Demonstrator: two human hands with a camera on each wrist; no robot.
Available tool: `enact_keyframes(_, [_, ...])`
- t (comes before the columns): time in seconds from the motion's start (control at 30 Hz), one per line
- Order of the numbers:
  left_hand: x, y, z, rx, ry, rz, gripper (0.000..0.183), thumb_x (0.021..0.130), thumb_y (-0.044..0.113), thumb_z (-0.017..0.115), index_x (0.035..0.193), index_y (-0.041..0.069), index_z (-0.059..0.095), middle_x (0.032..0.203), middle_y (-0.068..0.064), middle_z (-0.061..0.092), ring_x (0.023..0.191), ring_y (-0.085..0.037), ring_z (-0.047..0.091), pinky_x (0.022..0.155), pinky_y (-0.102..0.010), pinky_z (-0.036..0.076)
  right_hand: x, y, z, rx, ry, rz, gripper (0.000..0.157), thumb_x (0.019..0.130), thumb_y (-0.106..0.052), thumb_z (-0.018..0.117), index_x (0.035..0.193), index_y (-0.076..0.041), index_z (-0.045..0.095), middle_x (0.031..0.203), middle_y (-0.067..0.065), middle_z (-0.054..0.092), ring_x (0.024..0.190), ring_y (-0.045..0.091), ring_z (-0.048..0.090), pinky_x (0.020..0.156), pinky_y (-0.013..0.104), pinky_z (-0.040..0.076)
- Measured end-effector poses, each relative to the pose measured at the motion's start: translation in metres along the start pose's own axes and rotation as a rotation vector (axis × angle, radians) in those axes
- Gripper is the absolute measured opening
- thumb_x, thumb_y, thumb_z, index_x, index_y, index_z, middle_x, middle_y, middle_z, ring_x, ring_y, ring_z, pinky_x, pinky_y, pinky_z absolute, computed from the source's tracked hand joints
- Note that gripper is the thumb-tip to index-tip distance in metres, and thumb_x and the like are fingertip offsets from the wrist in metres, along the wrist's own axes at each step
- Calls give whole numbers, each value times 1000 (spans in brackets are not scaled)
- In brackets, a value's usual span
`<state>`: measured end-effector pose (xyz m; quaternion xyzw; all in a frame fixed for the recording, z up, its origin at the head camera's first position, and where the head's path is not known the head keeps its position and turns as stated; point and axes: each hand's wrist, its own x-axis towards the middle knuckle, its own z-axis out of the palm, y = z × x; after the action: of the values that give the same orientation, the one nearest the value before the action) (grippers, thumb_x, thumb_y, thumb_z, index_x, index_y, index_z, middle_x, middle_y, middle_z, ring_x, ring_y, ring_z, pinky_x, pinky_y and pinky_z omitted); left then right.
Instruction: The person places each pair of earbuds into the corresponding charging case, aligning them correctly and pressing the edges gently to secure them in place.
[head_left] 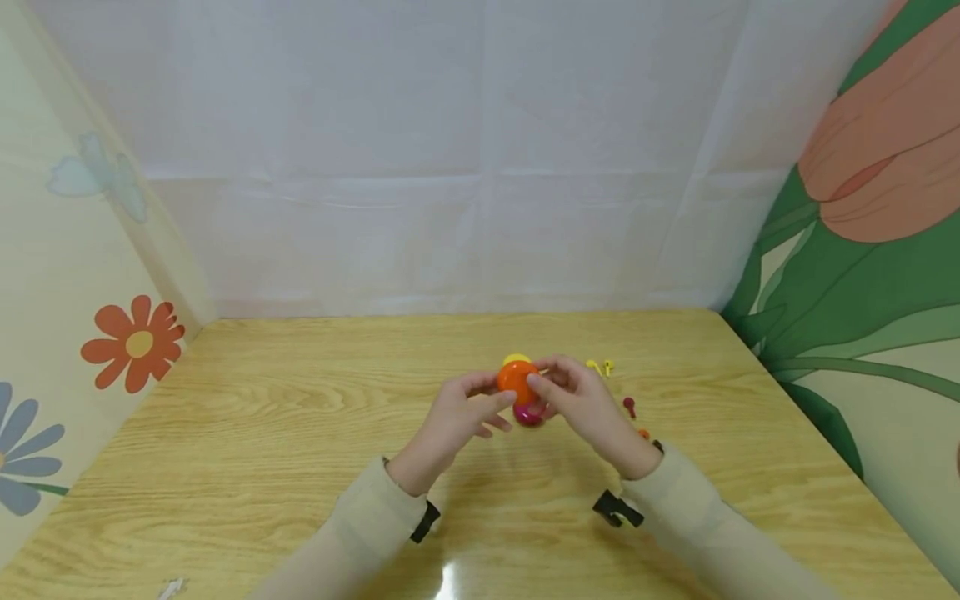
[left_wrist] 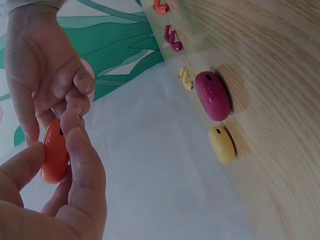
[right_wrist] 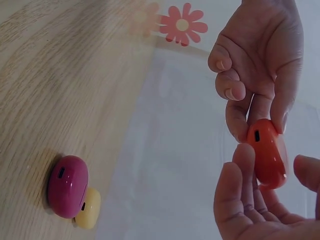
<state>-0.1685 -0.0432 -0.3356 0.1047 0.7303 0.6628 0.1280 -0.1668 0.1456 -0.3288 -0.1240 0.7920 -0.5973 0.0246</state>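
Observation:
A glossy orange earbud case (head_left: 516, 379) is held up over the table between both hands, its small dark port showing in the wrist views. My left hand (head_left: 457, 417) pinches its left side with thumb and fingers. My right hand (head_left: 588, 408) has its fingers curled around the other side; in the right wrist view that thumb stands slightly off the orange case (right_wrist: 270, 155). Beyond and below, a magenta earbud case (left_wrist: 213, 96) and a yellow earbud case (left_wrist: 222, 145) sit close together on the table, partly covered by the hands in the head view.
Right of the hands lie loose earbuds on the wooden table (head_left: 300, 433): yellow earbuds (head_left: 600, 367), magenta earbuds (head_left: 629, 406) and orange earbuds (head_left: 644, 433). A white cloth (head_left: 450, 208) hangs behind the table, with flower-printed panels at either side. A small pale object (head_left: 172, 588) lies at the near left.

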Motion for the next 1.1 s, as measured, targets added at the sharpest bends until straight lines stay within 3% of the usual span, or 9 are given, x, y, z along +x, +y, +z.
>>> enact_keyframes(0.2, [-1, 2, -1, 10, 0, 19, 35, 95, 18, 63, 124, -2, 62, 103, -10, 65, 73, -20, 68, 65, -34, 53, 1, 0, 3, 18, 14, -7, 31, 100, -17, 56, 116, 9, 57, 93, 15, 64, 74, 21, 64, 70, 41, 57])
enact_keyframes(0.4, [-2, 2, 0, 30, 3, 51, 35, 95, 17, 63, 124, -3, 62, 105, -11, 64, 73, -22, 69, 64, -33, 52, 3, 1, 4, 19, 30, -22, 28, 101, -14, 54, 111, 11, 58, 90, 14, 65, 73, 25, 64, 66, 31, 56])
enact_keyframes(0.63, [-2, 2, 1, 36, 2, 58, 34, 95, 16, 63, 124, -2, 63, 104, -10, 65, 71, -19, 68, 62, -30, 51, 3, 1, 6, 5, 35, -10, 26, 101, -15, 54, 108, 10, 57, 88, 12, 64, 77, 34, 63, 66, 31, 55])
enact_keyframes(0.9, [-2, 2, 2, 59, 5, 44, 33, 95, 16, 64, 123, 0, 64, 103, -8, 67, 71, -20, 69, 63, -30, 52, 3, 0, 7, 12, 37, -26, 25, 102, -13, 51, 106, 11, 55, 84, 11, 62, 68, 16, 58, 62, 24, 52])
enact_keyframes(1.1, [-2, 2, 3, 78, 9, 46, 31, 94, 14, 65, 122, 1, 66, 104, -8, 67, 71, -19, 69, 62, -29, 51, 3, 2, 9, 11, 19, -24, 29, 103, -20, 50, 106, 8, 56, 92, 14, 61, 71, 20, 58, 64, 31, 54])
